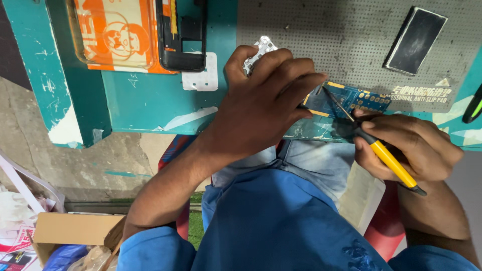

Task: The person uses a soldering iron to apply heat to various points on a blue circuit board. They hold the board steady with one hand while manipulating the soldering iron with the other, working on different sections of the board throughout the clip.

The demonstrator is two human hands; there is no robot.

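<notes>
Teal bench [140,100]: left hand [266,95] pins circuit board [359,99], right hand [406,145] apparently grips screwdriver [386,158].

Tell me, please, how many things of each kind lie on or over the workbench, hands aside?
Blue circuit board: 1
Yellow-handled screwdriver: 1
Black phone frame: 1
Perforated metal plate: 1
Dark flat slab: 1
Grey mat: 1
Total: 6
</notes>
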